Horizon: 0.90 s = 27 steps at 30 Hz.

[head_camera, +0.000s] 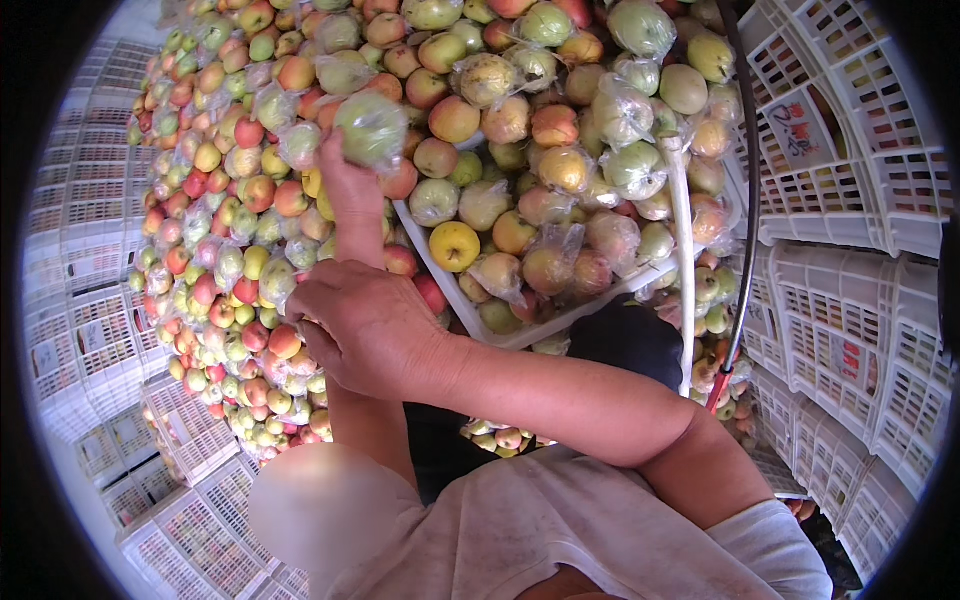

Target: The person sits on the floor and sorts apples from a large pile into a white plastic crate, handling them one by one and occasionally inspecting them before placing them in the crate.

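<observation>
My left hand (351, 184) reaches up over the apple heap and grips a green apple in clear plastic film (371, 129). My right hand (371, 322) crosses over my left forearm with its fingers bent downward. Beside its fingertips lies a film-wrapped apple (276, 281); whether they touch it, or hold anything, is hidden. To the right of both hands is a white plastic crate (442, 289) filled with apples, some bare and some wrapped. A bare yellow apple (454, 247) lies near its left side.
A large heap of mixed apples (259, 193) spreads at left. Stacks of white slatted crates stand along the left (94, 255) and right (832, 322). A white pole (681, 262) and a thin dark rod (748, 187) with a red end rise right of the filled crate.
</observation>
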Each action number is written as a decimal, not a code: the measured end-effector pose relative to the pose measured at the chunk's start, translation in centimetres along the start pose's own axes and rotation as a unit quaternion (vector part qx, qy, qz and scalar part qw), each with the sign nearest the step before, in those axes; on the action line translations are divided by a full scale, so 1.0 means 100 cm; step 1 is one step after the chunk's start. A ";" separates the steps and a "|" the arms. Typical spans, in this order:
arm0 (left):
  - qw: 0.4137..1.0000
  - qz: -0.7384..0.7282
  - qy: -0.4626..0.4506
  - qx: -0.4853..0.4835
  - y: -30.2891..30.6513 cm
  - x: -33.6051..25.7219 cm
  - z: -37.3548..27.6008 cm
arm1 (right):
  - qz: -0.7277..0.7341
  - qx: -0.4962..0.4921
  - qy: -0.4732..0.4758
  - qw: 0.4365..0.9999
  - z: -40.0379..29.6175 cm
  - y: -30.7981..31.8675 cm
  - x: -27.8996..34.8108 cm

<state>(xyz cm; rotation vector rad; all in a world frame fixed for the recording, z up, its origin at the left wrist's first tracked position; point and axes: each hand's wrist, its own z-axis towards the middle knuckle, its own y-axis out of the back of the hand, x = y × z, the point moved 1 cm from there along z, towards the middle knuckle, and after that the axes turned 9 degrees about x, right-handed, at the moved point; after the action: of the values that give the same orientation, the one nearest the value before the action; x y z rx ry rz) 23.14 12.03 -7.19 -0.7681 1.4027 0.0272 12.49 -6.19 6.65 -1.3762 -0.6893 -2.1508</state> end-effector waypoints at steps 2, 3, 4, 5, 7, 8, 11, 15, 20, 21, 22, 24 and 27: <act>0.998 -0.033 0.039 -0.041 0.015 -0.014 -0.006 | -0.001 0.000 0.000 1.000 0.000 0.000 -0.001; 0.997 -0.019 0.051 -0.059 0.024 -0.018 -0.006 | -0.001 0.001 -0.001 1.000 0.001 0.000 -0.001; 0.995 -0.005 0.062 -0.077 0.032 -0.021 -0.006 | -0.002 0.003 -0.005 1.000 0.001 -0.001 -0.001; 0.993 0.009 0.074 -0.094 0.038 -0.022 -0.005 | -0.002 0.004 -0.010 1.000 0.001 -0.001 0.000; 0.993 0.058 0.086 -0.052 0.041 -0.021 -0.010 | 0.003 0.015 -0.021 1.000 0.000 -0.003 0.000; 0.994 0.059 0.094 -0.006 0.040 -0.016 -0.013 | 0.007 0.021 -0.029 0.999 0.000 -0.004 -0.001; 0.987 0.080 0.113 0.086 0.036 0.002 -0.018 | -0.018 0.020 -0.063 0.998 0.000 -0.008 -0.006; 0.974 0.087 0.159 0.138 0.026 0.027 -0.026 | -0.217 -0.006 -0.095 0.971 0.004 0.000 -0.010; 0.912 0.293 0.134 0.252 -0.032 -0.008 -0.074 | -0.419 0.151 -0.193 0.874 0.004 0.015 -0.026; 0.898 0.324 0.137 0.265 -0.045 -0.019 -0.082 | -0.442 0.142 -0.196 0.863 0.005 0.016 -0.030; 0.878 0.349 0.144 0.293 -0.031 -0.012 -0.077 | -0.466 0.133 -0.200 0.852 0.004 0.017 -0.038; 0.855 0.412 0.145 0.277 -0.026 -0.003 -0.059 | -0.487 0.108 -0.200 0.843 0.007 0.024 -0.044; 0.830 0.497 0.032 0.250 -0.024 0.023 -0.019 | -0.447 0.082 -0.199 0.868 0.013 0.034 -0.043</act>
<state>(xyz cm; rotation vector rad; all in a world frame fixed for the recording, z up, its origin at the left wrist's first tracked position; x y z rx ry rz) 23.02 8.32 -8.04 0.4569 1.6409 0.4301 17.15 -7.34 3.66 -1.6056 -1.9392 -2.3412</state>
